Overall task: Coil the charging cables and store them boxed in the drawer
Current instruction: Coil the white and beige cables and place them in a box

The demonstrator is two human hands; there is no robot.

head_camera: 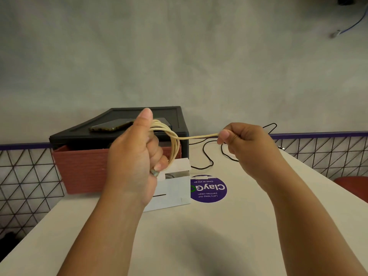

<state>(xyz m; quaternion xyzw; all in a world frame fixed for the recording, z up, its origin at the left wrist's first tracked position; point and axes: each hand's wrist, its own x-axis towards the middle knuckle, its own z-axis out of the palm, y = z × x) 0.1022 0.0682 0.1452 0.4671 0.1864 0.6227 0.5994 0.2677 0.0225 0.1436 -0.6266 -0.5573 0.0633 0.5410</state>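
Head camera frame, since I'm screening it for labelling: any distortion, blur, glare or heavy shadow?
Head view: wide-angle bending skews the black drawer unit and splays the table edges; even light, no glare; a soft shadow on the table below the arms; cream cable loops read distinct.

Near half of the table is wide open for hands. Further back, the open white box crowds the pulled-out red drawer, with a black cable sprawled just right of them.
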